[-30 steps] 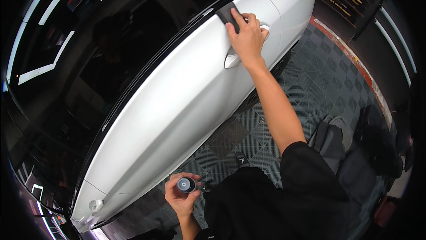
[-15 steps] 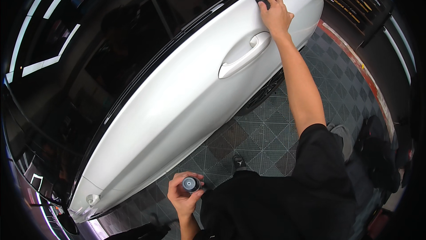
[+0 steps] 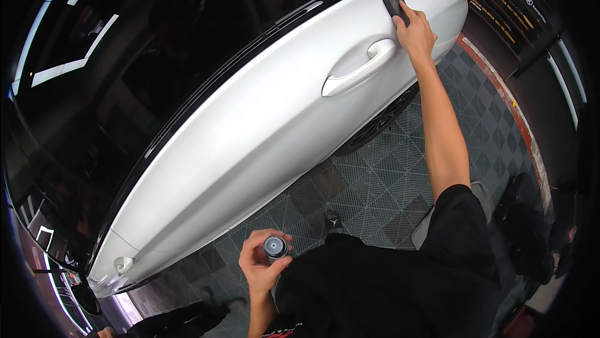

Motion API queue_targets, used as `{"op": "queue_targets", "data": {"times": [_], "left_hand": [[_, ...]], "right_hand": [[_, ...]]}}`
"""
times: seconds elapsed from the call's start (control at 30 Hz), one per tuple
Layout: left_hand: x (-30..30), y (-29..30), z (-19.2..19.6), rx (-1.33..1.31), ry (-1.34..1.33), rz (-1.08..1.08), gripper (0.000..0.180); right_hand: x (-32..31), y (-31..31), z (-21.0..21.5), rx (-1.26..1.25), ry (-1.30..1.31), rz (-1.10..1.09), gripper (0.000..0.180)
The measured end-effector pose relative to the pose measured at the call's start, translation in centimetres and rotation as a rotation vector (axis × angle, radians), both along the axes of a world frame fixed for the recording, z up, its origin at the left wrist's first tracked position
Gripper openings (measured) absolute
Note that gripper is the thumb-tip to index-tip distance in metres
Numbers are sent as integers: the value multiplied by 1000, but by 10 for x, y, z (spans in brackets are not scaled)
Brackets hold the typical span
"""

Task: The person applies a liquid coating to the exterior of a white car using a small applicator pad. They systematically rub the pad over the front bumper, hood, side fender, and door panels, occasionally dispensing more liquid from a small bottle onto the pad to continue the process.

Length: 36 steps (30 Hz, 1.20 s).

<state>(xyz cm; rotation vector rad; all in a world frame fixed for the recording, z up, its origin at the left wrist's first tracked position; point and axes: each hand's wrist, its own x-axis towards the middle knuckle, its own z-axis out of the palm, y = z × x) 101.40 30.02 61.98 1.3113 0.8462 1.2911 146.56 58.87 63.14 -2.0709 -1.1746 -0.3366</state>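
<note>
right hand (image 3: 415, 33): pressing dark pad (image 3: 394, 6) flat on silver car door (image 3: 250, 144), above handle (image 3: 359, 68)
left hand (image 3: 262, 263): fingers closed round small bottle (image 3: 274, 246)

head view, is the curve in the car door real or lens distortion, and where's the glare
Head view: fisheye bending exaggerates the bow of the silver car door, and black vignette fills the corners. Head view: ceiling lights streak white across the dark window, with a soft sheen along the door's upper crease. Head view: right hand with the dark pad and left hand with the small bottle look sharp.
</note>
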Motion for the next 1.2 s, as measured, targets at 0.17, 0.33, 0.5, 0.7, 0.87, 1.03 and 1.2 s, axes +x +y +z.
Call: {"op": "queue_targets", "data": {"times": [0.17,0.33,0.5,0.7,0.87,1.03,1.2], "left_hand": [[-9,1,-1,22,21,-21,52],[-27,-6,2,8,-25,-32,52],[-46,-14,1,20,-38,-39,54],[-74,-27,-1,77,-3,-29,54],[-104,-49,-4,39,-40,27,59],[-133,-70,-6,31,-75,83,57],[-166,-92,-9,95,-41,152,55]], "right_hand": [[-32,-19,-4,84,65,123,42],[-83,-37,-1,136,65,238,43],[-138,-54,-4,187,37,306,44],[-193,-76,-16,275,2,376,43],[-235,-91,-18,338,-43,359,40],[-295,-117,-24,360,65,374,42],[-367,-140,-40,388,101,398,45]]}}
